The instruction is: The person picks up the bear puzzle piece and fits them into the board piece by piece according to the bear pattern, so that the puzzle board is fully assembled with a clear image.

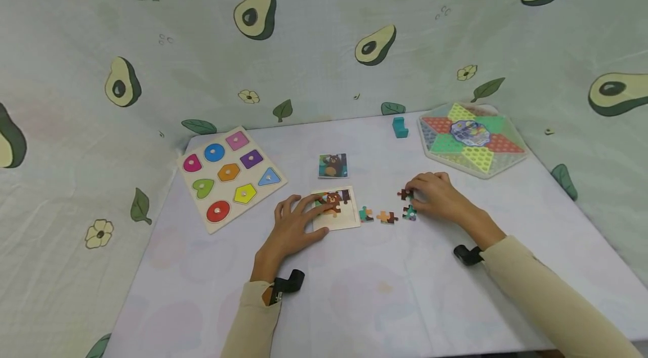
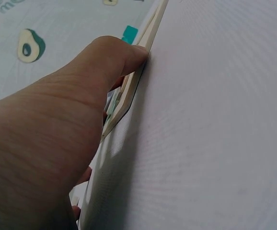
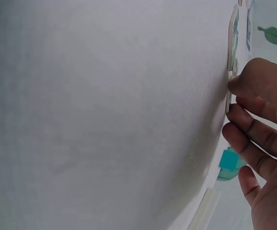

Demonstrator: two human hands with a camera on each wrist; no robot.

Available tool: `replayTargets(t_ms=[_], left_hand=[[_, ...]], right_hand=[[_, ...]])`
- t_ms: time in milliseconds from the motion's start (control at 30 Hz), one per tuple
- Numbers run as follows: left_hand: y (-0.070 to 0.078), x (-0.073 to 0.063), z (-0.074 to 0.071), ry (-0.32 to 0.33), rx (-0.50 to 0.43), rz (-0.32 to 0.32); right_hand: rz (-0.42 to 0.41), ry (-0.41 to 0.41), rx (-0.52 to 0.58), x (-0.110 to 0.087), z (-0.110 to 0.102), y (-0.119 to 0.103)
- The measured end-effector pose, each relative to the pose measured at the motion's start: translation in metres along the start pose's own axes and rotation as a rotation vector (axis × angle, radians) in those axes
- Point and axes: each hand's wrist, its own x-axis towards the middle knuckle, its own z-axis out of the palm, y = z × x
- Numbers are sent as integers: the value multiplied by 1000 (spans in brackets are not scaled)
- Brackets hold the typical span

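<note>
A square wooden puzzle board (image 1: 349, 216) with a partly filled bear picture lies mid-table. My left hand (image 1: 292, 229) rests over its left side with fingers spread, and the thumb (image 2: 129, 56) presses against the near edge in the left wrist view. To the right, my right hand (image 1: 436, 196) pinches a dark brown jigsaw piece (image 1: 403, 194) at the table surface. Just below that hand lies a green jigsaw piece (image 1: 409, 213). Between board and hand are an orange-and-brown piece (image 1: 387, 217) and a teal-and-orange piece (image 1: 365, 214).
Behind the board lies a small bear picture (image 1: 332, 166). On the left is a shape-peg board (image 1: 202, 222); a hexagonal game board (image 1: 454, 160) lies at the back right. A teal block (image 1: 400, 128) stands near the avocado-print backdrop (image 1: 314, 26).
</note>
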Motion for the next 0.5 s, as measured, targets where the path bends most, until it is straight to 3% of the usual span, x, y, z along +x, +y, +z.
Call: replayTargets(t_ms=[500], left_hand=[[-2, 0, 1, 7, -12, 20]], right_hand=[[-49, 33, -4, 7, -7, -10]])
